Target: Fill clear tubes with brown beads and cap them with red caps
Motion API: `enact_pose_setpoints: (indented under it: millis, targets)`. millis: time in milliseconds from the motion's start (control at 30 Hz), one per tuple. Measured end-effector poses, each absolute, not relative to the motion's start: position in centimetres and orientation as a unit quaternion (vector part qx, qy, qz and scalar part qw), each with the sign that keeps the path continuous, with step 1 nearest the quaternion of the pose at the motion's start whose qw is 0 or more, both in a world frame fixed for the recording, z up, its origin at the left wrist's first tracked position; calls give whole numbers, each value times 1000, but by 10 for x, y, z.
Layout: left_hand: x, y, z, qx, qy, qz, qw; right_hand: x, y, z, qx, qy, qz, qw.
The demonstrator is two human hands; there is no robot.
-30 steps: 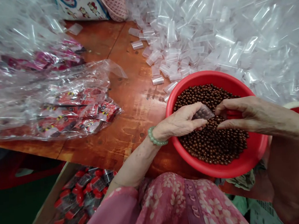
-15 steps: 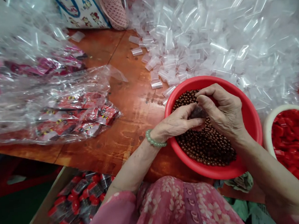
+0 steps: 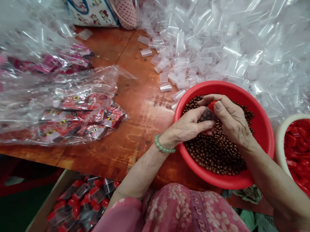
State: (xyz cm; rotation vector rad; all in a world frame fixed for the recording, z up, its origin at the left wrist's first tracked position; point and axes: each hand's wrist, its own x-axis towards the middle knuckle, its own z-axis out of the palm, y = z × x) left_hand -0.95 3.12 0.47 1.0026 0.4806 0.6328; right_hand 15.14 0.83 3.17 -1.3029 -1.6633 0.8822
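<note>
Over the red basin (image 3: 263, 134) of brown beads (image 3: 217, 154), both hands meet. My left hand (image 3: 189, 126), with a green bead bracelet (image 3: 164, 144) at the wrist, holds a small clear container (image 3: 206, 115) between thumb and fingers; dark contents show through its side. My right hand (image 3: 231, 116) is closed on a red cap (image 3: 211, 106), which sits at the container's right end. Fingers hide part of the cap, so I cannot tell whether it is fully seated.
Clear plastic sleeves (image 3: 188, 58) are heaped behind the basin. A pale tub (image 3: 280, 147) of red caps (image 3: 304, 152) stands right. Plastic bags with red packets (image 3: 92, 116) lie left on the wooden table (image 3: 136, 106). Below, a box (image 3: 42, 210) holds red-capped containers (image 3: 76, 208).
A red cap now shows at the container's end between my right thumb and fingers. My right hand has turned and lowered slightly. The whole view has shifted a little.
</note>
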Motion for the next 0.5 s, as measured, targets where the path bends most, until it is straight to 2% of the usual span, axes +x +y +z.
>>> enact_pose_setpoints:
  millis: [167, 300, 500]
  targets:
    - [-9, 32, 5, 476, 225, 305, 794, 162, 9, 34, -534, -719, 207, 394]
    - [-10, 33, 5, 507, 230, 293, 777, 163, 7, 35, -555, -697, 203, 405]
    - [-9, 32, 4, 535, 256, 297, 748, 157, 6, 27, -579, -607, 237, 489]
